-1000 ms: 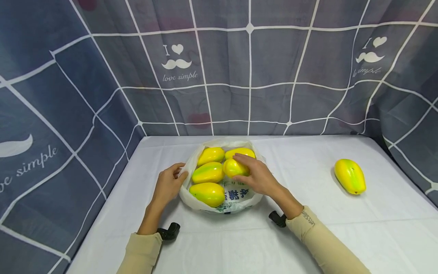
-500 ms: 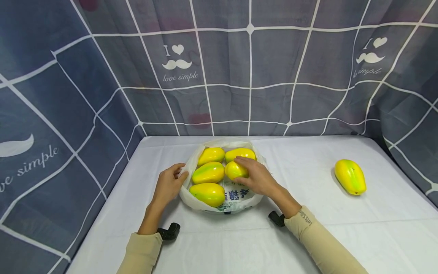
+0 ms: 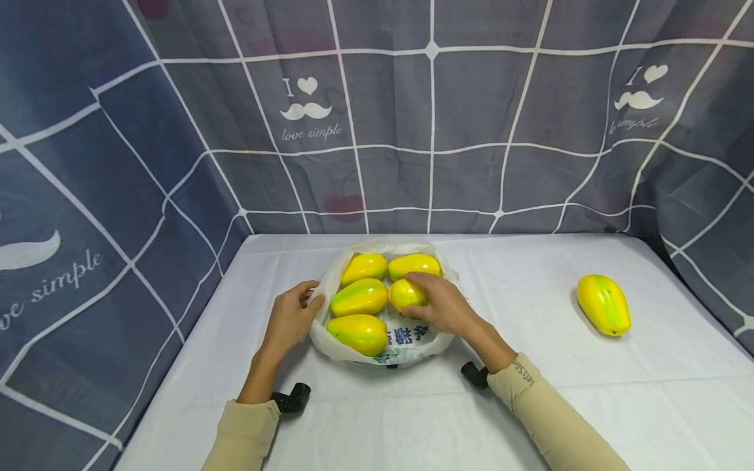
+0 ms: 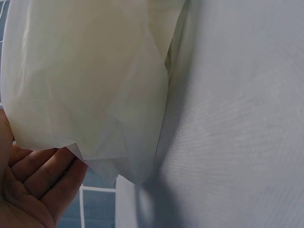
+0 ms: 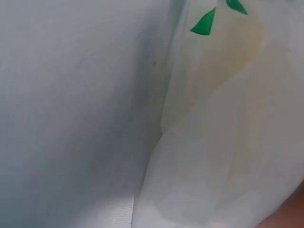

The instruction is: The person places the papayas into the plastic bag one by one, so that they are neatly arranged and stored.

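Looking down from the head view: right hand [image 3: 443, 305] fingers curl over a yellow-green mango [image 3: 406, 294] inside the open white plastic bag [image 3: 406, 347], four more mangoes beside them; left hand [image 3: 290, 318] pinches the bag's rim. A lone mango [image 3: 603, 304] lies well apart from the right fingers on the white tablecloth [image 3: 530, 405]. Left wrist view alone shows the fingers [image 4: 38, 175] curled under translucent bag film. Right wrist view shows bag film and green print; fingers hidden.
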The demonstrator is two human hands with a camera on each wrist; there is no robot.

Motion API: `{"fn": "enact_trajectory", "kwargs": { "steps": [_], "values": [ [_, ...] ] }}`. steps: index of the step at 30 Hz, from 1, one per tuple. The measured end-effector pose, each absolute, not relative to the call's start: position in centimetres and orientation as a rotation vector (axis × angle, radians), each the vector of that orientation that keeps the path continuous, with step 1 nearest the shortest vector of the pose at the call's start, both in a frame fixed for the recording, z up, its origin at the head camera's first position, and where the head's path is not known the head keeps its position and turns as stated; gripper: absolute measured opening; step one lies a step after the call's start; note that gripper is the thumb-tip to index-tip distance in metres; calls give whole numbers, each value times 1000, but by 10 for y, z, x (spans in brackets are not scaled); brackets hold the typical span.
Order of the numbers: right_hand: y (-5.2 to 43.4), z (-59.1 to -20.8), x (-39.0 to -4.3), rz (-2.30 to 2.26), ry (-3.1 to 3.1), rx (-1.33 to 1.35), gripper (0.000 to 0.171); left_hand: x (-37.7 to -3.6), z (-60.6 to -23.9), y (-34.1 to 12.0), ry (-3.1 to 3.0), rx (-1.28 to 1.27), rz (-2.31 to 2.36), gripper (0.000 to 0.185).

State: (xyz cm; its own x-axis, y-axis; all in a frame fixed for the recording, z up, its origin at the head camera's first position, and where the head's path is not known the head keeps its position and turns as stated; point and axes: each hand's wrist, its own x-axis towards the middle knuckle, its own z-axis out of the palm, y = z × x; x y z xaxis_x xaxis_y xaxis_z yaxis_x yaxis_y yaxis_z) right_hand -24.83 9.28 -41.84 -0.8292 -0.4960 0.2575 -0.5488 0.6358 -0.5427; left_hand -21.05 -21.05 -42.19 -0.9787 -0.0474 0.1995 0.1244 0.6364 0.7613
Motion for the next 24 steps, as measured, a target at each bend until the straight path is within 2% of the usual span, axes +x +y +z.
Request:
{"fn": "enact_trajectory", "kwargs": {
  "steps": [24],
  "values": [
    [94, -426, -249, 1080, -2728, 895, 72, -211, -424, -211, -2655, -77, -1255, 35]
  ]
}}
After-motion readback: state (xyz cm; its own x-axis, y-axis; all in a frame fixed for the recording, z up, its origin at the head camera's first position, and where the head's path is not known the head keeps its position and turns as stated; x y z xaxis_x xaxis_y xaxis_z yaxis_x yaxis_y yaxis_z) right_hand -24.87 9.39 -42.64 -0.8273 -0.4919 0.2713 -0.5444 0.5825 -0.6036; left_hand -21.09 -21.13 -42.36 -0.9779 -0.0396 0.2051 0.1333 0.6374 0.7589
